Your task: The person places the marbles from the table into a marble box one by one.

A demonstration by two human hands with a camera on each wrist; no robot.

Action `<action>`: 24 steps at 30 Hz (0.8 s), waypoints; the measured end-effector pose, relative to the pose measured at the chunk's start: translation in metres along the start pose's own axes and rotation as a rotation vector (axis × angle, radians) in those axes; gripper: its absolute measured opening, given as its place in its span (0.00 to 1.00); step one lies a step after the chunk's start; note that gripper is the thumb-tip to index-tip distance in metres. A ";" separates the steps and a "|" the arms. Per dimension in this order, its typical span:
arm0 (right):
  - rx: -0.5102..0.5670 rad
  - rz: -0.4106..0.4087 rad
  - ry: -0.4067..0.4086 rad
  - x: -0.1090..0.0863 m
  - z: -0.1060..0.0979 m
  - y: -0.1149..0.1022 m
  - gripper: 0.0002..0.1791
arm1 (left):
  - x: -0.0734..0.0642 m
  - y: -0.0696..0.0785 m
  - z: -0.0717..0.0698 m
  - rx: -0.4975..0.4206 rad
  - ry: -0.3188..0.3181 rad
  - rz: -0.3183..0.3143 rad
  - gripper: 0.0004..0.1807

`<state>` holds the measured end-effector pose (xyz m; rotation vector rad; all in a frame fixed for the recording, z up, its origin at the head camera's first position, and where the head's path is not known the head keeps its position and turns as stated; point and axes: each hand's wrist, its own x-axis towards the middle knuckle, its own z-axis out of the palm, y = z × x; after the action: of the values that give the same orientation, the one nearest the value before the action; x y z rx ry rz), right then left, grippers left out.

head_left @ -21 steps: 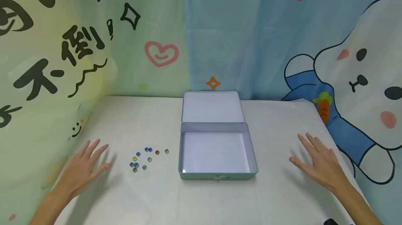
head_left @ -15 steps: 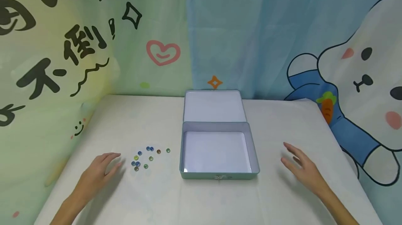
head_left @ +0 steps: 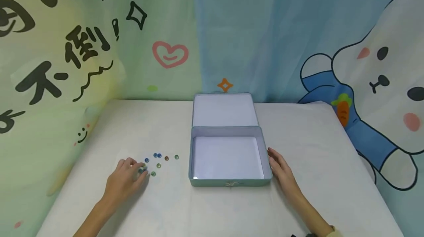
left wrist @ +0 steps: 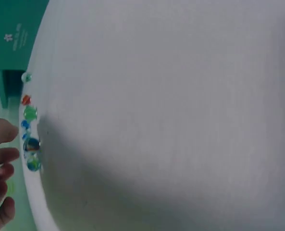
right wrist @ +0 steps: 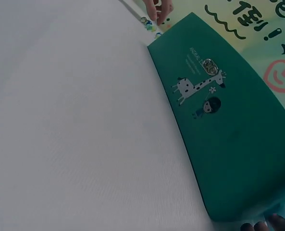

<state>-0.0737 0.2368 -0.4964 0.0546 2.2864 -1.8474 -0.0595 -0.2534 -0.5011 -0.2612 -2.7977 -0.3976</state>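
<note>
Well to the left of the box (head_left: pixel 208 183), the left hand (head_left: pixel 122 181) reaches down at the near-left edge of the scattered marbles (head_left: pixel 158 165), its thumb and index finger parted by a narrow gap with a few marbles showing between them; whether either fingertip touches one, I cannot tell. The marbles lie loose on the white cloth (head_left: pixel 225 211), all to the left of the box, with one green marble (head_left: pixel 176 157) nearest to it. The box has its lid (head_left: pixel 225 110) folded back behind it. At the right side of the box, the right hand (head_left: pixel 283 174) lies with its fingers loosely extended, gripping nothing that shows; contact with the box is likely but not certain. The step in hand looks like picking up marbles, and the next move seems to call for a light fingertip pinch that leaves the neighbours from rolling.
</note>
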 end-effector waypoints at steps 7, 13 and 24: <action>0.040 0.039 0.021 0.009 0.012 0.000 0.32 | -0.001 0.003 0.007 0.014 0.040 -0.032 0.11; -0.001 0.073 0.014 0.009 0.012 0.003 0.33 | -0.001 0.004 0.012 0.022 0.050 -0.013 0.10; 0.061 0.057 -0.011 0.008 0.016 0.010 0.34 | 0.000 0.003 0.015 0.023 0.144 0.055 0.10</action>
<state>-0.0778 0.2225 -0.5105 0.1168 2.1978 -1.8834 -0.0628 -0.2460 -0.5143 -0.2923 -2.6463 -0.3570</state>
